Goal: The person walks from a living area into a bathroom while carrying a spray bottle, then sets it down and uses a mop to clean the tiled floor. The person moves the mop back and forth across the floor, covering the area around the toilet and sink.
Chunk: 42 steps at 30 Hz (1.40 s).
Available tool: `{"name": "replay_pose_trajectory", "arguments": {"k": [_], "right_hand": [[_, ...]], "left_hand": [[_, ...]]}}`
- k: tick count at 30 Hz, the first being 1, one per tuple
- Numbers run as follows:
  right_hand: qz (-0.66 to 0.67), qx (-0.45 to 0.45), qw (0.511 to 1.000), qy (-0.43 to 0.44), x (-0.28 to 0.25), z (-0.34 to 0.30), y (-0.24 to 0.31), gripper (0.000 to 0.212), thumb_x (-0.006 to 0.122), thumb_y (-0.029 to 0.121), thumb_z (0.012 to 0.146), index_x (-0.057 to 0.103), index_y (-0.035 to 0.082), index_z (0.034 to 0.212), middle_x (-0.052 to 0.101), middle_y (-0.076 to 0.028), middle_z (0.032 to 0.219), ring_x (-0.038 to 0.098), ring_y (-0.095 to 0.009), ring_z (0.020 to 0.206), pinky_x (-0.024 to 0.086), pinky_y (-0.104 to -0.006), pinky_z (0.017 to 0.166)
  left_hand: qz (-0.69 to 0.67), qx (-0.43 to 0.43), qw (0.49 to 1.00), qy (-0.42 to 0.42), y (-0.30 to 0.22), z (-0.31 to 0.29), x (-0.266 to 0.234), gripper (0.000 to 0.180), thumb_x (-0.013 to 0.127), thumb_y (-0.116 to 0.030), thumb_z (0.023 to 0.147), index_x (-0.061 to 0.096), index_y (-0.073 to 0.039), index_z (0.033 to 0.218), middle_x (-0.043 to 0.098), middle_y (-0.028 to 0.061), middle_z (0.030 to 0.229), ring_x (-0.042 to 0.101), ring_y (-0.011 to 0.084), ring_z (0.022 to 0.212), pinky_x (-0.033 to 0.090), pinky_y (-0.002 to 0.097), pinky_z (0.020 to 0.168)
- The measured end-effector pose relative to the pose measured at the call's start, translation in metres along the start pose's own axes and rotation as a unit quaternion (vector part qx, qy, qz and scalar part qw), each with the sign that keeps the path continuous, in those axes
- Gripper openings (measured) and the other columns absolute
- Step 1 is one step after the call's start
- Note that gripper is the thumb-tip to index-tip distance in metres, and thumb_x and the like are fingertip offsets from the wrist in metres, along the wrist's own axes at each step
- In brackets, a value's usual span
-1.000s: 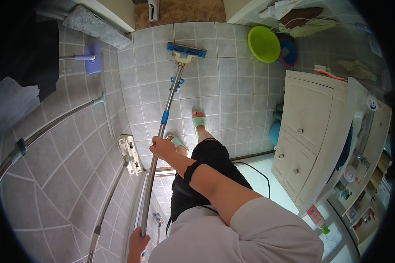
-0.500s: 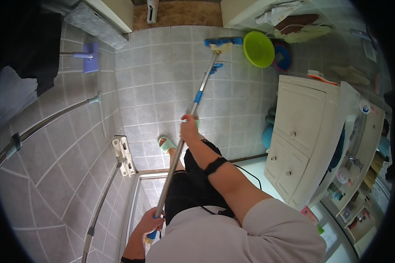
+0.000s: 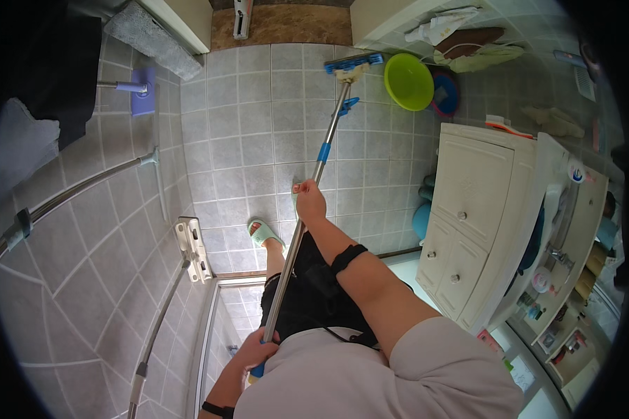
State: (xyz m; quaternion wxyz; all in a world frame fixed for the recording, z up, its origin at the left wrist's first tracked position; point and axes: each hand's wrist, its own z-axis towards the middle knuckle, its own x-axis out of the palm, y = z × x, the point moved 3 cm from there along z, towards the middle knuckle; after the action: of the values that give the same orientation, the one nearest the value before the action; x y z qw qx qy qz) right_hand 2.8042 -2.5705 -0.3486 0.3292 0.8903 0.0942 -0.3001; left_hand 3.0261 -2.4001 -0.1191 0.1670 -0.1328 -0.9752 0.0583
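Observation:
A sponge mop with a long silver pole (image 3: 287, 272) slants across my body, from my waist to the far floor. My right hand (image 3: 311, 202) wraps round the middle of the pole, below its blue collar. Lower down, my left hand (image 3: 256, 351) closes round the blue grip end, partly hidden beside my shirt. At the far end, the blue mop head (image 3: 355, 63) with its pale sponge is slightly tilted, close to the green basin (image 3: 408, 82). A blue lever (image 3: 348, 106) sticks out from the pole just above the head.
A white cabinet (image 3: 474, 185) with a sink stands on the right. Blue basins (image 3: 444, 94) sit behind the green one. Along the left wall are a purple flat mop (image 3: 143, 92), a white mop head (image 3: 193, 249) and a grey mop pad (image 3: 154, 40). Grey tiles (image 3: 241, 150) cover the floor.
The pole has swung a little, with both hands shifting to the right. The mop head has tilted, its right end now higher in view, and stays near the basin.

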Motion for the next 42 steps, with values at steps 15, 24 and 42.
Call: {"name": "replay_pose_trajectory", "arguments": {"k": [15, 24, 42], "right_hand": [[0.024, 0.031, 0.999, 0.027, 0.004, -0.016, 0.022, 0.012, 0.044, 0.009, 0.076, 0.051, 0.011, 0.086, 0.059, -0.019, 0.077, 0.057, -0.039, 0.076, 0.042, -0.0462, 0.065], [0.049, -0.015, 0.993, 0.110, 0.056, -0.066, 0.041, 0.014, 0.042, 0.011, 0.076, 0.052, 0.010, 0.086, 0.056, -0.024, 0.075, 0.056, -0.042, 0.072, 0.043, -0.0471, 0.066], [0.032, -0.097, 0.985, 0.138, 0.114, -0.093, 0.020, 0.018, 0.042, 0.002, 0.076, 0.046, 0.009, 0.092, 0.049, -0.012, 0.057, 0.055, -0.024, 0.047, 0.043, -0.0367, 0.045]], "left_hand": [[-0.046, -0.014, 0.999, 0.013, 0.011, -0.009, -0.005, 0.018, 0.053, 0.002, 0.072, 0.048, -0.002, 0.088, 0.045, 0.0049, 0.056, 0.043, 0.0145, 0.043, 0.035, 0.0272, 0.043], [-0.135, -0.121, 0.983, -0.007, 0.031, -0.056, -0.025, 0.017, 0.049, 0.005, 0.071, 0.046, -0.001, 0.087, 0.043, 0.0060, 0.053, 0.041, 0.0133, 0.043, 0.035, 0.0287, 0.041], [0.050, -0.043, 0.987, -0.149, 0.044, -0.084, -0.029, 0.012, 0.055, 0.001, 0.071, 0.046, -0.004, 0.076, 0.044, 0.0033, 0.051, 0.047, 0.0129, 0.040, 0.038, 0.0280, 0.038]]}}
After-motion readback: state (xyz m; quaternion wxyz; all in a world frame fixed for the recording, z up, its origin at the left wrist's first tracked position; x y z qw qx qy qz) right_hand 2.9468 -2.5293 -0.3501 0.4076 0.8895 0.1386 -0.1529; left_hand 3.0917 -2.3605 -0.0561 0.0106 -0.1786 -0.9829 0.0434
